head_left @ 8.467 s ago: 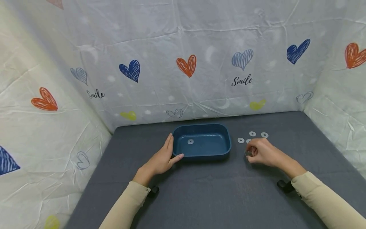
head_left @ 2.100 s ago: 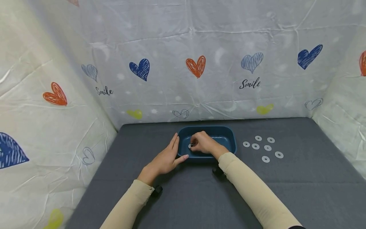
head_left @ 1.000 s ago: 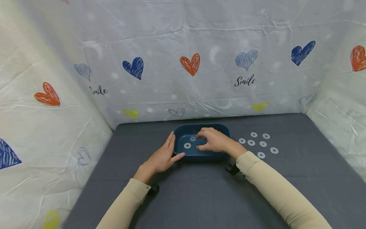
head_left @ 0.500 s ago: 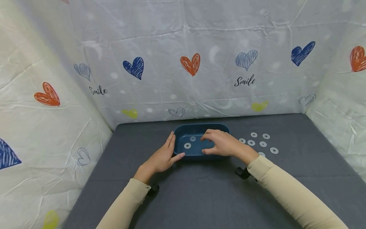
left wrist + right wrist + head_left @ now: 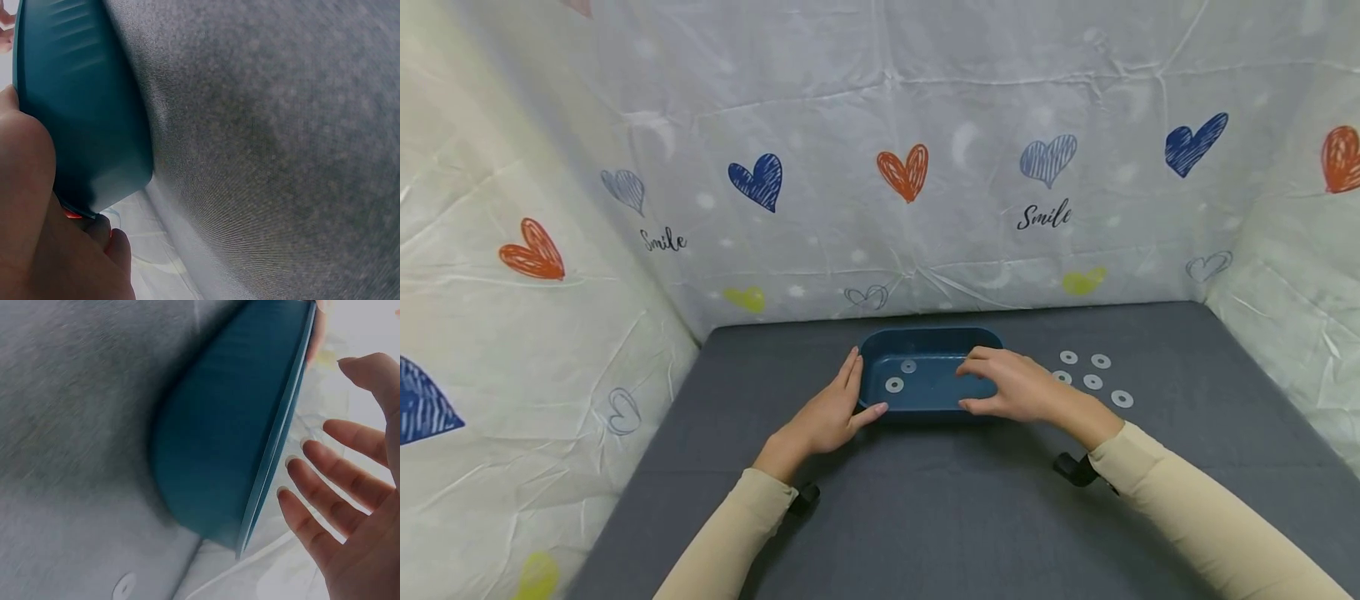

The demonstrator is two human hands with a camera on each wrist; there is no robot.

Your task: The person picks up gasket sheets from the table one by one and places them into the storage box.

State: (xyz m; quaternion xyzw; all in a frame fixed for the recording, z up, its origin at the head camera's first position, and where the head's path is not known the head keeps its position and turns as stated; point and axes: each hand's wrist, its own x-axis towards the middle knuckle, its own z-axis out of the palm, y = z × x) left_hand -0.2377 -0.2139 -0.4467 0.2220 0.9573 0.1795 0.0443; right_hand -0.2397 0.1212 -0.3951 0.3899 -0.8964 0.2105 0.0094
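A dark blue rectangular tub (image 5: 936, 412) stands on the grey cloth. My left hand (image 5: 822, 417) lies against its left end, with straight fingers along the side wall and the thumb at the front rim. Inside the tub, towards the left, lie a flat ring-shaped washer (image 5: 894, 385) and a second, duller washer (image 5: 908, 366), apart from each other. Over the tub's right end hovers my right hand (image 5: 1018, 387). Its fingers are spread and hold nothing, as the right wrist view also shows. The left wrist view has the left thumb (image 5: 22, 162) beside the tub's wall (image 5: 81, 125).
Several more washers (image 5: 1093, 382) lie on the table right of the tub, some partly or wholly behind the right hand. A white cloth wall (image 5: 820, 242) printed with hearts rises along the table's back edge, and similar cloth hangs at both sides.
The right hand pinched a washer from the table, brought it into the tub and let go. One washer inside became two. It has since drawn back rightward with spread fingers. The left hand stayed put.
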